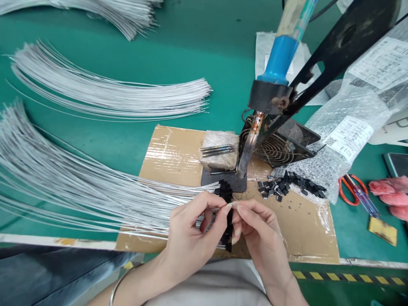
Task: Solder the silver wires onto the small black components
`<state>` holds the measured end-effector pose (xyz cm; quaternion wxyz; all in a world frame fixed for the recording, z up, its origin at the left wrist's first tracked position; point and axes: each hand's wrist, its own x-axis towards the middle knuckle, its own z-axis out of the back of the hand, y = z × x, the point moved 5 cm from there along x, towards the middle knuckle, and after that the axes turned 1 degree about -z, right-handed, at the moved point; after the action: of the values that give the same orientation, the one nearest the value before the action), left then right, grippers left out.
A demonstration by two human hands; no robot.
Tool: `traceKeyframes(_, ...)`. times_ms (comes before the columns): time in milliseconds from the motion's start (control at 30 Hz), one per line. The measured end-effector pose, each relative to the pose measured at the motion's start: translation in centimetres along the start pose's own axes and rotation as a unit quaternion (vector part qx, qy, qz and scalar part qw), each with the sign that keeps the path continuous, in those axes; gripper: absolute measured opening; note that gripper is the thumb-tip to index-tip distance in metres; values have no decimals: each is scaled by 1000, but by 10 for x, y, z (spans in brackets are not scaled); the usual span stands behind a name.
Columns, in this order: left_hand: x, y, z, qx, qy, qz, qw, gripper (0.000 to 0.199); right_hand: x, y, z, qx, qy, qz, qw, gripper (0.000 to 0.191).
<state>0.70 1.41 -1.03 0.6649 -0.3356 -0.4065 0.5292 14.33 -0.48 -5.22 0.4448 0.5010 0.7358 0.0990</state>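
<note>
My left hand point(194, 225) is closed in a pinch, thumb against forefinger, on a thin silvery wire that shows only in part. Its fingertips meet those of my right hand point(259, 227), also pinched shut. From the right fingers a thin silvery wire point(279, 233) curls out behind the hand. Below both hands lies a bundle of grey wires point(127, 195), their right ends topped by a row of black connectors point(225, 191). The hands partly cover this row. Just above stands a soldering iron point(251, 146), clamped in a black stand arm point(318, 63), tip down.
A cardboard sheet point(172, 148) lies under the work. Past the iron are a pad with metal rods point(219, 161), a fan point(274, 146) and loose black connectors point(279, 187). Scissors point(349, 191) and bubble-wrap bags point(338, 136) lie right. Another wire bundle point(111, 93) lies left.
</note>
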Motion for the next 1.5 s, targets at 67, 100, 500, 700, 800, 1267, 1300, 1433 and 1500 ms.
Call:
traceKeyframes(67, 0, 1, -1, -5, -8, 4, 1000, 16, 0, -3, -1, 11, -1, 3, 1000, 15)
traceKeyframes(100, 0, 1, -2, -8, -11, 8, 1000, 16, 1, -4, -2, 15, 0, 5, 1000, 15)
traceKeyframes(500, 2, 17, 1, -108, -12, 137, 985, 7, -37, 61, 64, -420, -290, 350, 785, 11)
traceKeyframes(700, 2, 20, -2, -128, -5, 153, 980, 9, -33, 73, 77, -645, -271, 419, 578, 14)
traceKeyframes(800, 2, 19, -2, -119, -1, 148, 982, 10, -29, 66, 74, -629, -255, 417, 604, 10)
traceKeyframes(1267, 3, 15, -1, -80, 24, 117, 990, 13, -28, 44, 37, -333, -159, 315, 874, 9)
traceKeyframes(1300, 3, 16, -1, -76, 29, 119, 990, 12, -26, 42, 33, -317, -150, 302, 887, 8)
traceKeyframes(1433, 3, 17, -1, -58, 39, 138, 988, 11, -18, 36, 19, -279, -119, 264, 916, 5)
traceKeyframes(1500, 4, 16, -1, -70, 48, 149, 985, 11, -14, 33, 14, -268, -106, 249, 924, 4)
